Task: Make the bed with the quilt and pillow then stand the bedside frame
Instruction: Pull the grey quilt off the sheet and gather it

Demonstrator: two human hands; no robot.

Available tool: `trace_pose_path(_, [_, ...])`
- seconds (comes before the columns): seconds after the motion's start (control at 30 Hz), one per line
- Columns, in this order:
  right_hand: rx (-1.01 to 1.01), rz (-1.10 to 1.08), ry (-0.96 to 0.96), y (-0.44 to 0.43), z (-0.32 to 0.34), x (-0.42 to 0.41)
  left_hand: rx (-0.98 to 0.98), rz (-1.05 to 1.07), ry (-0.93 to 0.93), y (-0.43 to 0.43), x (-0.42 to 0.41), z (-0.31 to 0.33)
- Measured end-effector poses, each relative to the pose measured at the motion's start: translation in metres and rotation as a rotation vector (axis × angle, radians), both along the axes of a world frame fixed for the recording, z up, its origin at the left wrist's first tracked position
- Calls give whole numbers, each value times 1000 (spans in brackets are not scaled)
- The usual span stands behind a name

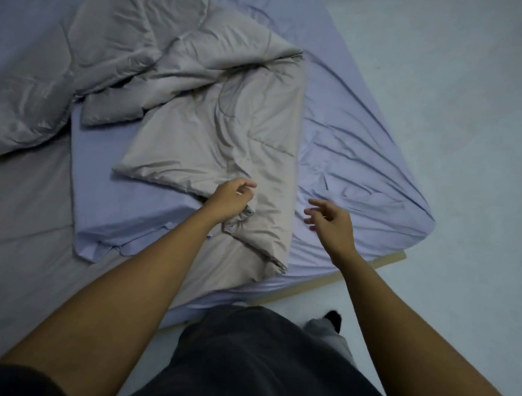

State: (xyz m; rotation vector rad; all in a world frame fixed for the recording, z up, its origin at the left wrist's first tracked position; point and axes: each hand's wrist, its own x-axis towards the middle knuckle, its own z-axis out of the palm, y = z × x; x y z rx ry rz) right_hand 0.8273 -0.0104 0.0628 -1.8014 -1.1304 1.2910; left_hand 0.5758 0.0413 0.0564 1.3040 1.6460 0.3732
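Pale floor (pixel 438 85) on the right, lavender fitted sheet (pixel 360 160) rumpled over the corner of the mattress, thin wooden bed base (pixel 391 259) peeking out under it. Taupe quilt (pixel 215 130) heaped and crumpled across the bed, one folded flap lying toward the near edge, its corner draped down by the mattress side. Grey fabric spread flat on the left, a blue layer (pixel 110 197) showing between it and the quilt.

Left hand (pixel 231 201) closed on the quilt's near corner, fingers curled in, cloth bunched and gathered under the palm, thumb and forefinger curled at the top, not plainly on the cloth. Left forearm stretched long from the lower left, straight out over the bed edge, wrist bent slightly down into the fabric.

Right hand (pixel 330 222) empty, fingers loosely spread and half curled, hovering above the sheet just beside the quilt's right edge, touching nothing that can be made out. Right forearm running up from the lower right corner, angled inward toward the quilt, palm turned toward the left.

Dark trousers (pixel 247 356) at the bottom centre, standing right at the bed's corner, a grey sock with a dark toe (pixel 327 326) on the floor beside the base. No telling from this view whether the grey patch at far left is more quilt or a separate cover.
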Motion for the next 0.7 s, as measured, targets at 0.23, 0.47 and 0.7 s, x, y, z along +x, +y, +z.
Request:
trace_pose_path(0.23, [53, 57, 214, 62, 11, 77, 161, 357, -199, 11, 102, 13])
trace_pose_path(0.47, [70, 265, 222, 107, 28, 152, 227, 673, -266, -26, 185, 23])
trace_pose_path(0.7, [73, 395, 248, 136, 25, 120, 275, 857, -185, -42, 163, 19])
